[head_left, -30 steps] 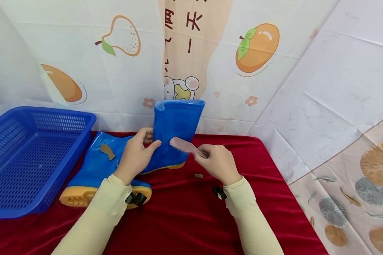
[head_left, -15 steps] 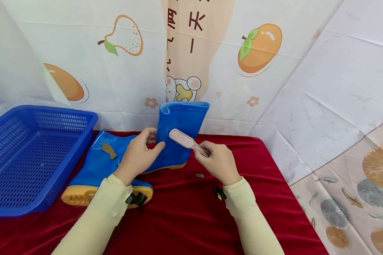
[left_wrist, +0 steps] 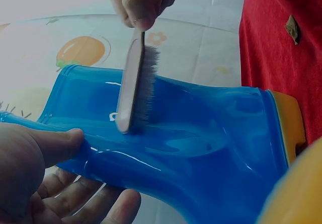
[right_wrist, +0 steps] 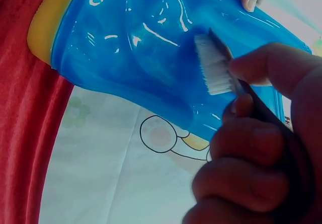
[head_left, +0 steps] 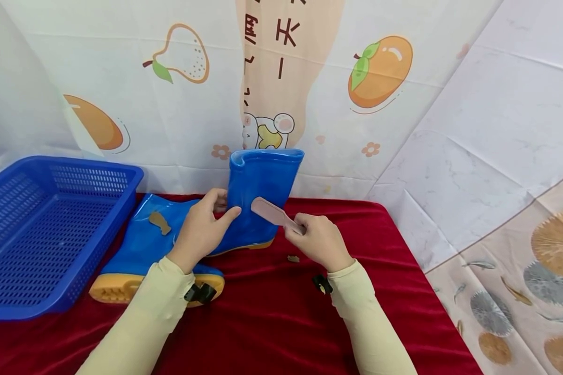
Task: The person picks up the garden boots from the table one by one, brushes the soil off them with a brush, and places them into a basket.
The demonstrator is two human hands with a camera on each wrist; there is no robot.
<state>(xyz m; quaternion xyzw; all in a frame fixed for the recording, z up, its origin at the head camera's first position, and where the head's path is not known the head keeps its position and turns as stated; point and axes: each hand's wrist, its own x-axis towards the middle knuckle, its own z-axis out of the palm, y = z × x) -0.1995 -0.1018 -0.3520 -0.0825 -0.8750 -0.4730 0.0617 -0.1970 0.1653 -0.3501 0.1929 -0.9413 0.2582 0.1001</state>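
Left wrist view shows a glossy blue boot (left_wrist: 201, 123), yellow-soled.

Blue basket (head_left: 51, 245) on red cloth (head_left: 272, 317) — fruit-print backdrop (head_left: 178, 120) behind.

Back wall (head_left: 98, 57): white, fabric-like, lightly creased.
Pear-like print (head_left: 185, 54): left of centre, orange outline, speckled, one green leaf.
Orange fruit print (head_left: 380, 71): upper right, green leaves at top.
Half fruit print (head_left: 97, 124): lower left, cut off along one edge.
Centre strip (head_left: 265, 78): peach, dark red characters (head_left: 287, 32) running down; cartoon animal (head_left: 268, 135) at foot.
Small flowers (head_left: 370, 149): muted orange, either side of strip.
Right panel (head_left: 492, 104): white, faint grey marbling, slanting edges.
Lower-right surface (head_left: 511, 260): beige, brown and grey discs, fish; floor or hanging, cannot tell.
Tabletop (head_left: 380, 250): red velvety cloth (head_left: 272, 323), rumpled, far right corner rounded.
Light: even in head view, dimmer in left wrist view.
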